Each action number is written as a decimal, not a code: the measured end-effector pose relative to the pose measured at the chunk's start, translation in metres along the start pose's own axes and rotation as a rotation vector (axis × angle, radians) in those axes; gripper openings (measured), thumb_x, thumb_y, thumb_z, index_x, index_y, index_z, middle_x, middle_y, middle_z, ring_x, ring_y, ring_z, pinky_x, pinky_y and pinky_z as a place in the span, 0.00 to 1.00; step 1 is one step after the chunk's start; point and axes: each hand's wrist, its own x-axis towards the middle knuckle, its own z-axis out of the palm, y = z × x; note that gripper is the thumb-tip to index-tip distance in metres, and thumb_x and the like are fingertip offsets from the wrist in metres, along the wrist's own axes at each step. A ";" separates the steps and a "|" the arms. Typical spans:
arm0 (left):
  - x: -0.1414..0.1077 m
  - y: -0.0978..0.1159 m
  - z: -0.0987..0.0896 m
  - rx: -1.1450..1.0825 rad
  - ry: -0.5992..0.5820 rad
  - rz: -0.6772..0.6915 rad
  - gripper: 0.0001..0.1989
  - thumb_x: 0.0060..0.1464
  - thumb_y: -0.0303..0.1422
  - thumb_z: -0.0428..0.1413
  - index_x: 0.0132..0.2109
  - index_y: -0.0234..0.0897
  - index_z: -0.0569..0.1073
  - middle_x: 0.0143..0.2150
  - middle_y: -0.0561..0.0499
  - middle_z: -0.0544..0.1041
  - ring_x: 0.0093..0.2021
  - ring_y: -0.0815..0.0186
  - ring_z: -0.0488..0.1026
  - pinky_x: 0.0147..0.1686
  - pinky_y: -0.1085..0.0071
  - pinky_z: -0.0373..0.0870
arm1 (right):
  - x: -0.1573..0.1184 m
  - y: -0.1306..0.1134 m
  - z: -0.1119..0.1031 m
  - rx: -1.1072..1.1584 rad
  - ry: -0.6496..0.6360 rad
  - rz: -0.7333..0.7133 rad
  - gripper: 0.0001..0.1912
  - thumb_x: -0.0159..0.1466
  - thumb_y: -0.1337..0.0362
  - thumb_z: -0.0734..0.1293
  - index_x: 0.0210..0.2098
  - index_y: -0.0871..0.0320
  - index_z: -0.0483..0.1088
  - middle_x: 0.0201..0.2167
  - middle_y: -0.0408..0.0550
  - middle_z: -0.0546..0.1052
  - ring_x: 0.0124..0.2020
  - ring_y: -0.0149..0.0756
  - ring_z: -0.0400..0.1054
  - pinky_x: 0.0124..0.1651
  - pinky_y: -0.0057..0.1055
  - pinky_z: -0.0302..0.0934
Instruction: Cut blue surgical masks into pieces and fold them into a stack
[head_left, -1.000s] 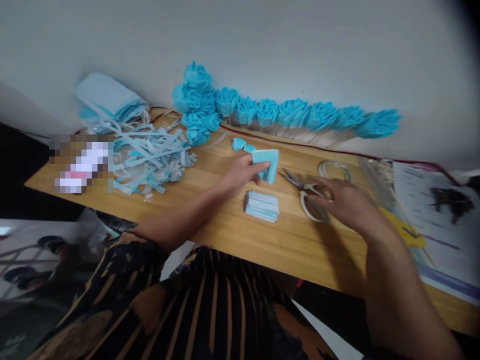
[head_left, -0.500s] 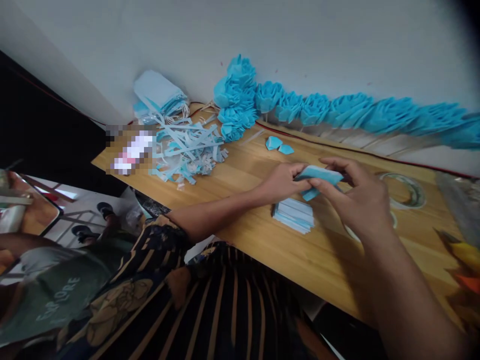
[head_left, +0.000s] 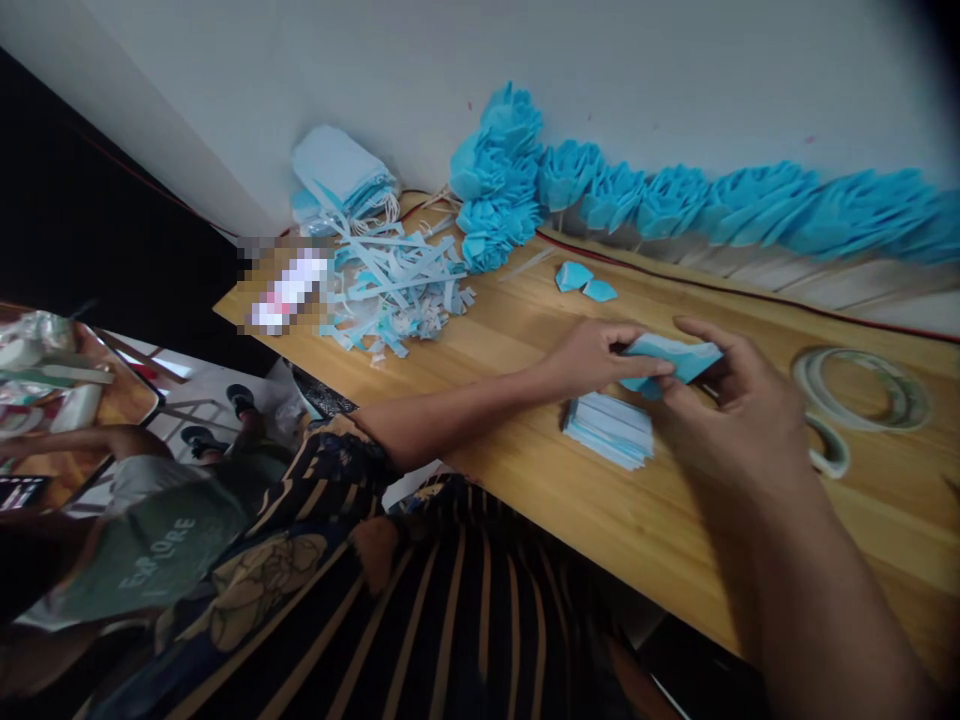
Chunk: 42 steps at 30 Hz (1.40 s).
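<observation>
Between my two hands, above the table, is a folded piece of light blue face-mask fabric (head_left: 673, 360). My left hand (head_left: 596, 358) pinches its left end between thumb and fingers. My right hand (head_left: 739, 390) grips the right end, its thumb on the near face and fingers behind. Just below them on the wood lies a stack of cut blue-and-white mask fabric pieces (head_left: 609, 430). Two small blue petal-shaped pieces (head_left: 576, 277) rest beyond my left hand.
Blue fabric flowers (head_left: 671, 200) on sticks line the wall. A heap of cut strips (head_left: 405, 285) and a pile of masks (head_left: 345, 175) are at the left, near a blurred-out bright object (head_left: 289, 290). Tape rolls (head_left: 862, 388) lie right. Another person (head_left: 150, 550) sits lower left.
The view has shifted, so the table's things appear farther right. The fabric piece is still in both hands, with its upper edge now looking wavier.
</observation>
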 end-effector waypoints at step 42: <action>0.000 -0.004 -0.006 0.070 0.092 0.071 0.10 0.54 0.36 0.64 0.31 0.34 0.77 0.27 0.52 0.79 0.28 0.69 0.75 0.35 0.70 0.75 | 0.007 0.004 0.001 0.271 0.025 -0.007 0.20 0.64 0.58 0.68 0.55 0.50 0.73 0.37 0.43 0.76 0.35 0.33 0.69 0.42 0.35 0.68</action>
